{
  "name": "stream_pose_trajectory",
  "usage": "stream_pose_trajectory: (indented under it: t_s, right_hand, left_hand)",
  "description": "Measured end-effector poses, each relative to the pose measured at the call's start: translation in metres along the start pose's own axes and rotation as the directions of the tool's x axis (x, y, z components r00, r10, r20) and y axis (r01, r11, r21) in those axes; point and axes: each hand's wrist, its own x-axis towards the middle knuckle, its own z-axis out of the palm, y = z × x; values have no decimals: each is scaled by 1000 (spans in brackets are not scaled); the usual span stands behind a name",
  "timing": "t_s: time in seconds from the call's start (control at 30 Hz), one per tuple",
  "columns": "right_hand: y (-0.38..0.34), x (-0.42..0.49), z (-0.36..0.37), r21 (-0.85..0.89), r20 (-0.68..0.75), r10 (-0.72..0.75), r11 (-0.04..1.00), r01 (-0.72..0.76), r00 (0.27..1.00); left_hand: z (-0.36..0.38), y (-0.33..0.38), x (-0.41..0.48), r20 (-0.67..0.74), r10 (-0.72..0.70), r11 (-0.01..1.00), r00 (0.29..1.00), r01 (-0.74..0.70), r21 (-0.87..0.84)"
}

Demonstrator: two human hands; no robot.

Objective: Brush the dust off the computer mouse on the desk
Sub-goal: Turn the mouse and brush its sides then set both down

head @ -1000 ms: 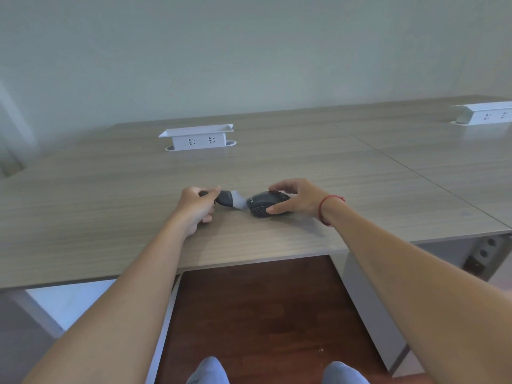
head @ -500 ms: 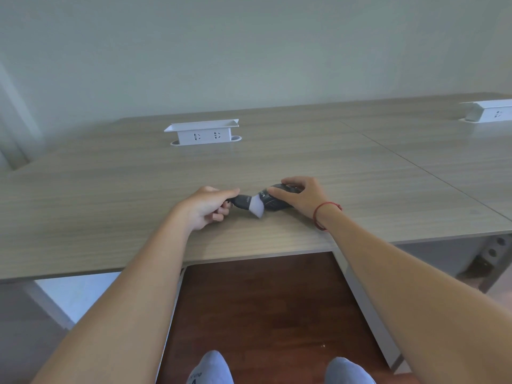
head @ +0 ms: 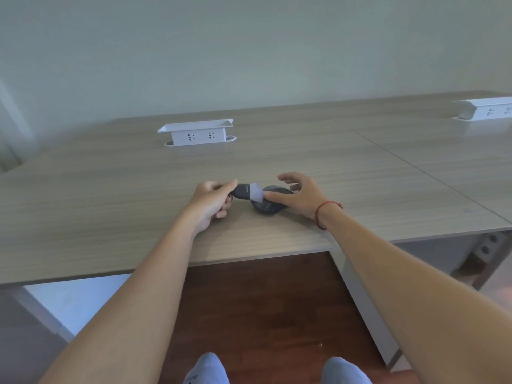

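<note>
Presently, the left hand [head: 210, 202] rests near the front edge of the wood-grain surface [head: 110, 195], its fingers [head: 228, 187] curled and pinching the dark handle of a small brush [head: 248, 192]. That brush points toward 3 o'clock, and its pale bristles lie against the left flank of the computer mouse [head: 273, 202]. This dark mouse sits on the surface just right of the brush, near the front edge. At its 3 o'clock side is the right hand [head: 300, 196]: the thumb presses on the top of the mouse beside the bristles, while the remaining fingers [head: 288, 177] are spread and lifted above its far side. A red cord bracelet [head: 325, 213] circles the right wrist. Well apart at 12 o'clock stands a white socket box [head: 196, 133]; a second socket box [head: 487, 109] stands at the far right.
</note>
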Motion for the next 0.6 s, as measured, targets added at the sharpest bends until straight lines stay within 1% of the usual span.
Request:
stream_pose_trajectory:
  t_s: [0.1, 0.17, 0.27, 0.33, 0.37, 0.43, 0.5, 0.6]
  right_hand:
    - [1, 0, 2, 13, -11, 30, 999, -30, 999]
    - [-1, 0, 2, 36, 5, 49, 998, -49, 999]
    - [-5, 2, 0, 86, 79, 66, 994, -73, 995]
    - [-8, 3, 0, 142, 125, 68, 986, -86, 990]
    - [-9, 3, 0, 149, 137, 66, 985, -86, 988]
    - [-10, 3, 0, 89, 155, 64, 993, -78, 986]
    - [-11, 0, 0, -34, 177, 82, 996, -77, 981]
    - [-15, -4, 2, -158, 211, 126, 983, -94, 969]
  left_hand:
    - [-3, -4, 5, -80, 38, 998, 996, -34, 43]
    - [-3, -5, 6, -101, 44, 999, 994, -46, -14]
    - [0, -3, 5, -39, 27, 989, 999, -33, -144]
    - [5, -2, 4, 2, 20, 993, 1000, -19, -120]
    - [7, -3, 4, -3, 17, 996, 1000, -17, -86]
    - [8, -3, 4, -75, 25, 999, 997, -27, -28]
    - [5, -3, 7, -159, 49, 999, 986, -49, 2]
    - [3, -2, 8, -187, 69, 994, 980, -83, -66]
